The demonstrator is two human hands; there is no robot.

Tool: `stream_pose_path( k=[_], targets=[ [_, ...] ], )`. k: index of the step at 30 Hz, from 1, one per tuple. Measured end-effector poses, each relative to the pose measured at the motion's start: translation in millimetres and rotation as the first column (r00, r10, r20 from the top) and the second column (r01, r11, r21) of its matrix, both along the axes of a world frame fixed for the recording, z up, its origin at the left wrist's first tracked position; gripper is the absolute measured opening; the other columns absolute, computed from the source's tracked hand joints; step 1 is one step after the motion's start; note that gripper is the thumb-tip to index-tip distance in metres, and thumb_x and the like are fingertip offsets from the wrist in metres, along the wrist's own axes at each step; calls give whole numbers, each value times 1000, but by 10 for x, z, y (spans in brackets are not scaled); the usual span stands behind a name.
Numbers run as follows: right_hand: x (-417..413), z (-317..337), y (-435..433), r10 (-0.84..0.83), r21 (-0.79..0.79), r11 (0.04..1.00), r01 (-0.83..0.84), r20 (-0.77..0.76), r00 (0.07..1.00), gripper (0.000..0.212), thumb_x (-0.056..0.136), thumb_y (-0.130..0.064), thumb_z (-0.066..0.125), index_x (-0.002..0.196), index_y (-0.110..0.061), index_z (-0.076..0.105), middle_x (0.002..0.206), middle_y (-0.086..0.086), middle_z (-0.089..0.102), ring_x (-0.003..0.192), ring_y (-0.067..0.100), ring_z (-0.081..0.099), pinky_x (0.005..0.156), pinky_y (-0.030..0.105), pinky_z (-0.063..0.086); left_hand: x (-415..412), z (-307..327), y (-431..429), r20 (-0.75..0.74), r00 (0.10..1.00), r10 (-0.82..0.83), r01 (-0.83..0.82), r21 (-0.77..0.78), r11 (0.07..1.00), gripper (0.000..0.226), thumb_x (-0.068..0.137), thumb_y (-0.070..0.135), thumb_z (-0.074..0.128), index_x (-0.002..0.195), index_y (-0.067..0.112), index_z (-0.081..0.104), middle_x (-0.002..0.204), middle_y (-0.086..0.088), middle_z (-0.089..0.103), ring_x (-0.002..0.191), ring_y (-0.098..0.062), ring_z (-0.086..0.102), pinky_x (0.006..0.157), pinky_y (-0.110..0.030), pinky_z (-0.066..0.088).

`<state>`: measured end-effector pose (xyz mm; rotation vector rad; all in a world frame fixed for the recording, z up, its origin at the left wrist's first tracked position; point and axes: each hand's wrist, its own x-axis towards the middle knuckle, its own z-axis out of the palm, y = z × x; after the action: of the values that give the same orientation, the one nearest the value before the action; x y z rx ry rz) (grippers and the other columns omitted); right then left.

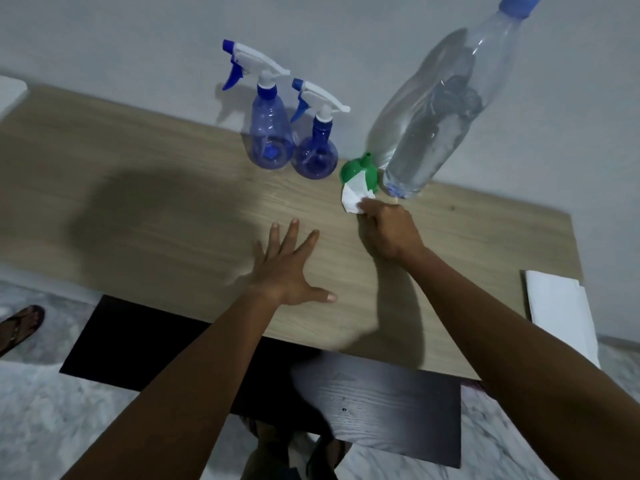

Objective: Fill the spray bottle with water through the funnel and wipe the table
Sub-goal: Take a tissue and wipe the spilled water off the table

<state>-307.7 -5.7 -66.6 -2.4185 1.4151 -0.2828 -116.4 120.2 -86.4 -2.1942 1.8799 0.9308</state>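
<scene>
Two blue spray bottles with white trigger heads stand at the back of the wooden table [156,188]: a taller one [268,133] and a rounder one [316,147] to its right. A green funnel [353,168] lies upside down beside them. A large clear water bottle [446,109] with a blue cap stands at the right. My right hand [389,230] pinches a crumpled white tissue [355,199] against the table, right in front of the funnel. My left hand [289,268] rests flat on the tabletop with fingers spread.
A white folded paper or cloth [561,306] lies at the table's right edge. A dark lower shelf [381,396] juts out below the tabletop. A foot in a sandal [20,327] stands on the floor at left. A wall runs behind the table.
</scene>
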Motion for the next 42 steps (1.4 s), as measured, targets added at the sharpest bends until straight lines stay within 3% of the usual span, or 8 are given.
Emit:
stream_pose_path(
  k=[3,8,13,16,21,25,30,42],
  targets=[
    [-62,-150,112,94,8,996,-94,-74,993,48,100,-23,38,144,-14,53,155,10,47,140,35,46,104,48,46,-18,-1,-15,-11,999,39,-39,-12,999,133,54,86,70,155,49,-10,163,9,-32,149,-29,-32,119,-60,-13],
    [-183,-289,373,238,-22,971,-240,-58,969,50,92,-11,48,142,-11,57,151,13,52,140,34,48,115,46,32,-55,16,1,-2,998,60,-60,-53,997,134,52,84,73,157,48,-3,165,7,-26,152,-29,-24,120,-59,-10],
    [-456,-384,701,283,-90,957,-277,67,957,36,89,-7,61,122,-19,72,135,2,67,124,25,64,97,41,56,-78,47,-33,41,997,59,-58,-13,998,138,51,85,73,156,47,-7,165,5,-26,152,-30,-24,121,-61,-5],
    [-500,-227,622,218,-117,972,-205,109,970,31,83,-9,63,106,-22,79,111,3,77,95,30,75,74,40,61,-97,73,-47,48,997,57,-57,5,998,139,51,83,75,157,46,-8,166,4,-25,153,-32,-22,121,-63,-2],
    [-611,129,264,-157,-34,983,178,332,930,46,83,-31,45,114,-21,78,98,11,79,78,22,70,76,31,52,-96,70,-58,23,998,60,-61,12,998,138,52,80,77,157,45,-6,166,5,-25,152,-33,-22,120,-65,-1],
    [-618,-2,68,-141,-17,989,144,100,985,29,95,-21,51,115,-18,72,114,16,73,102,40,67,82,45,55,-89,66,-60,9,998,70,-70,11,998,138,52,79,78,157,47,-5,166,5,-25,152,-32,-24,119,-64,-4],
    [-554,-177,287,-9,3,1000,9,-44,999,57,94,-27,34,143,-7,53,151,12,51,143,34,41,112,47,34,-85,31,-70,4,997,75,-75,-4,997,138,52,78,79,157,47,-4,166,5,-25,152,-32,-24,120,-64,-4],
    [41,-215,1262,57,16,998,-56,-60,997,51,97,-28,30,134,-6,56,150,15,51,135,39,45,104,47,37,478,78,364,-164,986,35,-68,-196,978,131,56,62,88,160,32,13,170,-1,4,156,-27,-2,122,-58,2]
  ],
)
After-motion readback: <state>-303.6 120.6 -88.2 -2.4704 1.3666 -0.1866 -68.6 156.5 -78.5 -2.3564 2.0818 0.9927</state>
